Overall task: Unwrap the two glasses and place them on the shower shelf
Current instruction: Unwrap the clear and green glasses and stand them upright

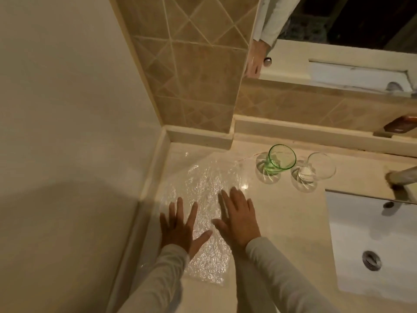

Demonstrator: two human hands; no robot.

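Note:
A green glass point(281, 160) and a clear glass point(320, 168) stand upright side by side on the beige counter point(293, 222), both bare of wrapping. A sheet of clear bubble wrap point(207, 184) lies flat on the counter to their left. My left hand point(180, 227) and my right hand point(239, 215) rest palm down on the near part of the sheet, fingers spread, holding nothing. Both hands are well short of the glasses.
A white sink point(370, 245) with a metal drain point(371, 260) is sunk in the counter at the right, and a tap point(401, 177) juts over it. A tiled wall point(191, 71) and a mirror point(338, 30) rise behind. A plain wall point(67, 109) closes the left.

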